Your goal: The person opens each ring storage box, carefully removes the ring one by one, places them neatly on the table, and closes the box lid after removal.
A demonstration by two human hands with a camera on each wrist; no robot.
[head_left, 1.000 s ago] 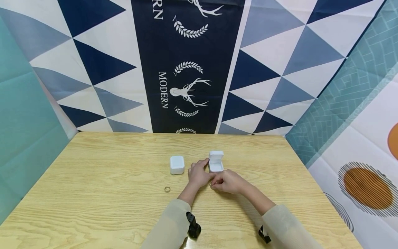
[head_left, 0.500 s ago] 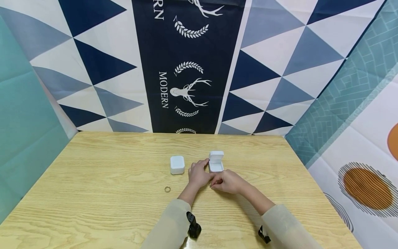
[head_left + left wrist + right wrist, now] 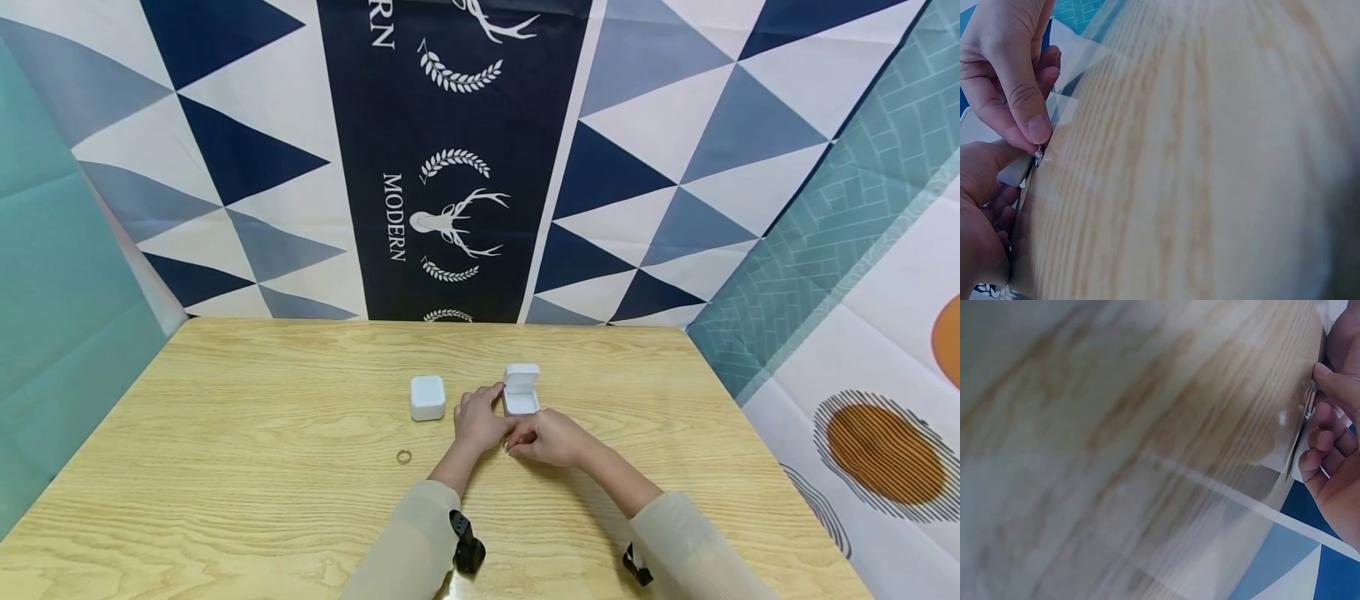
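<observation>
A small white ring box (image 3: 521, 403) stands on the table with its lid raised. My left hand (image 3: 476, 423) holds it from the left side, thumb at the front and fingers along the side. Just in front of the box, my right hand (image 3: 553, 438) pinches a ring (image 3: 1039, 154) between thumb and forefinger, low over the tabletop. The left wrist view shows a sparkling stone on this ring. A second ring (image 3: 404, 462) lies flat on the table, left of my left forearm. Behind it stands another white ring box (image 3: 427, 398), lid down.
The wood-grain table (image 3: 247, 467) ends at a patterned cloth backdrop (image 3: 457, 167). A teal cloth (image 3: 75, 292) hangs at the left and a patterned one (image 3: 847, 400) at the right. Each wrist wears a small black camera (image 3: 468, 550).
</observation>
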